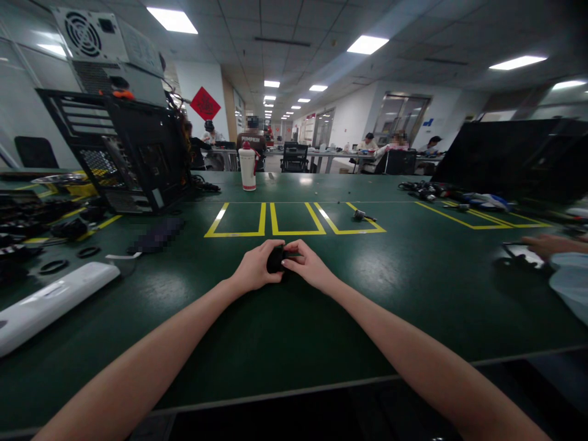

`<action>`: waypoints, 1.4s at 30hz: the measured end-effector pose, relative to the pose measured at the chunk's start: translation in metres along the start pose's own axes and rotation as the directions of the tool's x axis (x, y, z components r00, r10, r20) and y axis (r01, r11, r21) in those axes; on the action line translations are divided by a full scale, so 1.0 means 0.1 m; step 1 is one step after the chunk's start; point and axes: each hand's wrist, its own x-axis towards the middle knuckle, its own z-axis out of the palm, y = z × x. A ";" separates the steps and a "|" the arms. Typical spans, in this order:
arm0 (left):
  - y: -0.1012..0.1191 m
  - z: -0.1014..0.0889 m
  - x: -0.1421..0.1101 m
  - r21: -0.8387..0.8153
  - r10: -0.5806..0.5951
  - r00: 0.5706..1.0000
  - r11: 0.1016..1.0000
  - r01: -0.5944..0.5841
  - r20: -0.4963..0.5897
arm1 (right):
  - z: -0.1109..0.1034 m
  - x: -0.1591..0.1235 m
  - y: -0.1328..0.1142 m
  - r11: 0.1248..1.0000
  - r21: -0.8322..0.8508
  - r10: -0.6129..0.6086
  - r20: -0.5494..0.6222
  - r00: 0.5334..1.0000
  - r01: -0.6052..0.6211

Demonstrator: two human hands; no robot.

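A small black object (275,260), rounded and too dark to name, is held between my two hands just above the green table (294,343). My left hand (255,266) curls round its left side, thumb below and fingers on top. On the other side, my right hand (307,263) pinches at its right edge with thumb and forefinger; the fingertips partly hide what they grip. Beyond my hands lie yellow tape frames (298,233) on the tabletop. A small dark metallic part with a short stem (361,215) rests in the right one of the near three.
An open computer case (133,153) with a power supply (98,37) on top stands at left. Nearby are a white elongated device (59,300) and black rings (54,266). A white cup (248,168) stands behind. At right, a co-worker's hand (544,246) holds something; cables (422,190) lie beyond.
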 end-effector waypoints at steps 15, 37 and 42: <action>-0.01 0.01 -0.01 -0.004 0.000 1.000 1.000 0.000 -0.004 | -0.01 -0.02 -0.05 1.000 0.030 0.005 0.031 1.000 -0.006; 0.01 -0.01 -0.01 -0.025 -0.010 1.000 1.000 0.010 0.001 | 0.00 -0.03 -0.07 1.000 0.021 0.020 0.034 0.999 -0.021; 0.01 -0.01 -0.01 -0.015 -0.003 1.000 1.000 0.003 0.003 | 0.00 -0.01 -0.01 0.999 0.012 0.030 0.013 0.999 -0.030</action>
